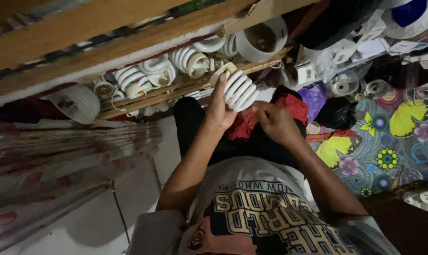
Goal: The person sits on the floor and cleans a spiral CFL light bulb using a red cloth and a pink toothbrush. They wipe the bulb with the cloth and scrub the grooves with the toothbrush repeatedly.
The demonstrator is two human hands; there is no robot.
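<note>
My left hand (pixel 219 109) grips a white spiral lamp bulb (pixel 240 89) by its base end, holding it over my lap. My right hand (pixel 276 123) sits just right of the bulb with its fingers curled together near the bulb's glass tip. I cannot make out anything held in it. Under both hands lie a red cloth (pixel 289 105) and dark trousers (pixel 190 118).
A wooden crate (pixel 129 47) ahead holds several more spiral bulbs (pixel 143 75) and a round white lamp housing (pixel 261 40). A white cap-shaped cover (pixel 77 101) lies left. A butterfly-patterned mat (pixel 389 137) with tape rolls (pixel 340 86), plastic bags and small boxes lies right. Pale floor tiles (pixel 95 222) are lower left.
</note>
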